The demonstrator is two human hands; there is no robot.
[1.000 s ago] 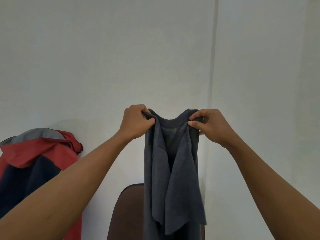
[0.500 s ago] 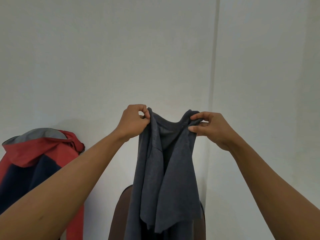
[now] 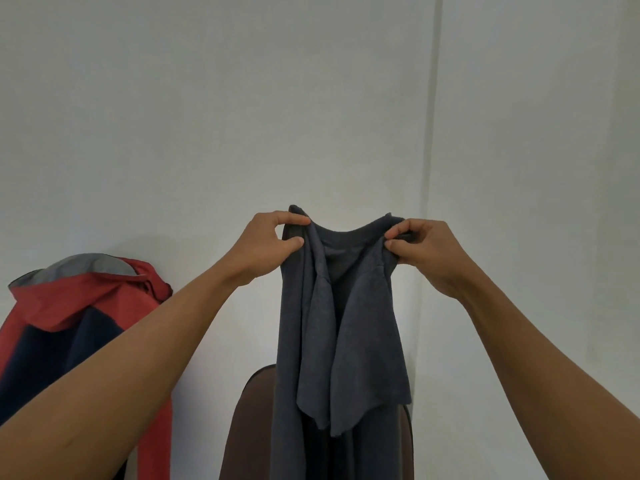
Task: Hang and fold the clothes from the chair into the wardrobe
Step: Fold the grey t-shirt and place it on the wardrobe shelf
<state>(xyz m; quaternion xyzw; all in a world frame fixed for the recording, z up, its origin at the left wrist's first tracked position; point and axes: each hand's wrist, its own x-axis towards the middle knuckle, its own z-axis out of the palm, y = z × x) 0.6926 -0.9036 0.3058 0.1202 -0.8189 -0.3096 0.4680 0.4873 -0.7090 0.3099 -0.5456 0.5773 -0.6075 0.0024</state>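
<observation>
The dark grey shirt (image 3: 341,327) is held up in the air at arm's length, straight in front of the person and between the two hands. The left hand (image 3: 266,245) pinches one side of the neckline between thumb and forefinger. The right hand (image 3: 427,252) pinches the other side, with the cloth bunched under its curled fingers. Both hands are level and equally close to the collar, so neither has the better reach. The shirt's long axis runs straight down from that grip, collar on top and body dropping plumb. The fabric falls in loose overlapping folds rather than flat, so I judge it needs spreading before it can be hung or folded. Its lower edge runs off the bottom of the view. I can't tell which folds are sleeves, or whether the front or the back faces the person. The brown chair (image 3: 247,431) stands behind it, mostly covered. A red and navy jacket (image 3: 72,317) hangs against the pale wall (image 3: 207,116) well to the left. No wardrobe or hanger is in sight.
</observation>
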